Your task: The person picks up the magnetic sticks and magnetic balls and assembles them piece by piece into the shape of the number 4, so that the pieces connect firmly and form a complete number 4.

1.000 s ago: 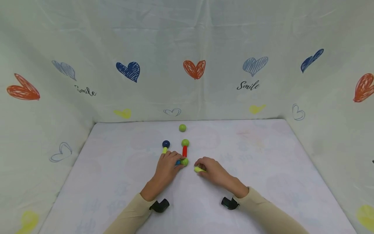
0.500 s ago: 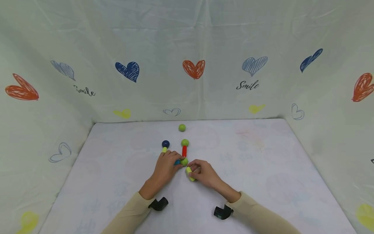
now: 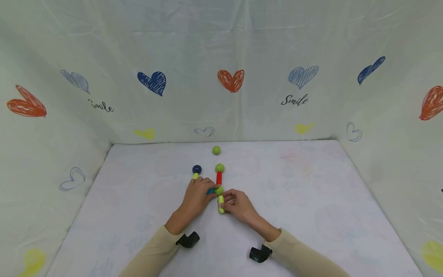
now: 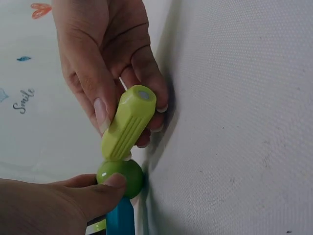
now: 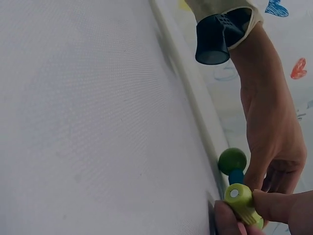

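My left hand [image 3: 196, 198] grips a green ball [image 4: 121, 177] between thumb and fingers, near the table's middle. A blue magnetic stick [image 4: 120, 215] joins that ball, partly under the hand. My right hand [image 3: 240, 206] pinches a yellow-green magnetic stick [image 3: 221, 204], which has ridged sides and a metal disc in its end. In the left wrist view the stick's far end meets the green ball. Running away from the ball is a red stick [image 3: 219, 178] with another green ball [image 3: 219, 167] at its far end. Behind the left hand, a yellow-green stick [image 3: 195, 176] meets a dark blue ball [image 3: 197, 169].
A loose green ball [image 3: 216, 150] lies near the back edge of the white table [image 3: 304, 215]. A white curtain [image 3: 187, 46] printed with hearts encloses the back and sides. Each wrist carries a black camera mount [image 3: 260, 254].
My right hand has moved left with the yellow-green stick and turned it from crosswise to lengthwise, bringing it up to the green ball. The left hand has stayed in place.
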Tool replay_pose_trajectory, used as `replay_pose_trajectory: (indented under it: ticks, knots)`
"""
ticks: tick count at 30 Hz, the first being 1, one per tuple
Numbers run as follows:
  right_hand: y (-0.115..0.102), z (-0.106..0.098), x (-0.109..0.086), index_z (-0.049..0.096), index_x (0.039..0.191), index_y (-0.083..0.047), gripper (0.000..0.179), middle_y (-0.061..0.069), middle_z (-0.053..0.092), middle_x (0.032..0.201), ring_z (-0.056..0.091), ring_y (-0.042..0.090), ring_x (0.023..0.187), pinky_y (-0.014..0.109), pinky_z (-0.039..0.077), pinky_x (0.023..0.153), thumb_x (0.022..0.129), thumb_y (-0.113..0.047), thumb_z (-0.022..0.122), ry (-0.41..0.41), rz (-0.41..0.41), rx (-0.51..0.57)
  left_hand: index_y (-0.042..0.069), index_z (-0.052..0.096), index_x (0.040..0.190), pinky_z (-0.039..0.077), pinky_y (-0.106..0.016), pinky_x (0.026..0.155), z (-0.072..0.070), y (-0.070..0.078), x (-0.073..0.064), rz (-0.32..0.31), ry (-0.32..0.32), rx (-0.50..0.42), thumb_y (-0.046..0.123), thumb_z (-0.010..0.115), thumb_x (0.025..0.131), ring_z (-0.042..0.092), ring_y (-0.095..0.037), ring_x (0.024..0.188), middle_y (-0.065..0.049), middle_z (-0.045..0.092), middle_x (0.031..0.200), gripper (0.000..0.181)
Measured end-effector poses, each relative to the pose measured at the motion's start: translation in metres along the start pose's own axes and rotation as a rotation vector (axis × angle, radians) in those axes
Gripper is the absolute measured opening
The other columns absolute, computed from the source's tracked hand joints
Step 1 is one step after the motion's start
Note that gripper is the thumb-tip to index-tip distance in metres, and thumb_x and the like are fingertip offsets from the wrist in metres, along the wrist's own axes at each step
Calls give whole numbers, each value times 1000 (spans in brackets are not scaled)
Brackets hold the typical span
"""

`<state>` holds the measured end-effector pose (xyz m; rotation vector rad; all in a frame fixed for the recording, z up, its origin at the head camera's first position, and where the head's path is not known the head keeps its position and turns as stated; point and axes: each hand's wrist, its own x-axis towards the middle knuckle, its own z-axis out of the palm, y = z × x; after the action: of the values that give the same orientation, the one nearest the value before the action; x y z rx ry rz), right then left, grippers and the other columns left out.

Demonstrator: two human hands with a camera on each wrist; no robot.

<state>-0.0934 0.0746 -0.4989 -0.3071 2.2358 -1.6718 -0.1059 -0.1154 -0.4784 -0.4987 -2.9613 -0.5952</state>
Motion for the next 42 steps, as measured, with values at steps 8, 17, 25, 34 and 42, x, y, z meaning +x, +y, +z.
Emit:
replay_pose_trajectory:
  ticks: [8,17,25,34,42]
  knots:
    - [1,5,0,64,116,13,30,16,72,98,74,22,80,28,61,68,92,1,77,48,-10,15,14,83,113,47,-42,91,0,1,0,-1,-9,-4,15,89,85,63,-21,99,1,77,106,29]
    - [0,10,1,60,114,9,29,15,71,96,72,16,75,27,61,65,92,3,77,85,-45,11,13,83,113,47,-42,90,-1,2,1,-5,-15,-3,14,89,86,63,-22,99,0,77,106,28]
    - [1,11,3,61,111,7,27,14,72,93,71,15,73,25,60,64,90,2,78,99,-44,-9,13,83,113,46,-42,90,-2,2,2,-8,-15,-14,14,88,87,61,-21,97,1,77,107,27]
    - [0,14,5,63,105,2,29,9,70,89,66,11,67,20,54,61,86,-2,84,133,-49,-82,12,84,110,47,-43,89,-2,3,1,-20,11,-33,18,87,88,62,-22,96,0,76,104,23]
    - [0,13,7,62,105,2,30,9,68,89,66,11,63,22,56,59,88,-4,85,111,-30,-73,12,84,108,48,-44,89,-2,4,1,-10,27,-43,19,87,87,62,-23,95,0,76,101,22]
